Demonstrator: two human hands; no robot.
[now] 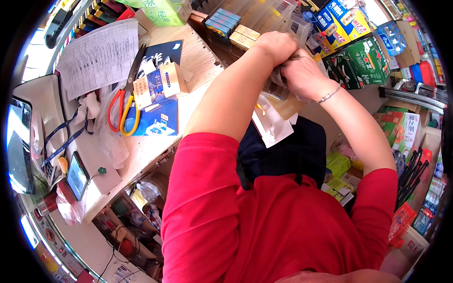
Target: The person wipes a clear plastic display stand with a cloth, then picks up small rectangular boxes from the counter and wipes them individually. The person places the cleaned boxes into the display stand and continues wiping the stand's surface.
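Past right edge of desk [200, 54], apparently working left hand [278, 46] and right hand [306, 78] together; cannot tell either grip; next needing steadiness.

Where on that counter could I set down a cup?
Perhaps the strip of wooden counter between the small blue-and-gold box and the counter's right edge, or the patch below the blue sheet, right of the clear plastic bag. Crowded: around the scissors, printed papers and phone-like screen.

A white sheet [275, 128] and adjoining tan piece [287, 108] slant above dark cloth [302, 148].
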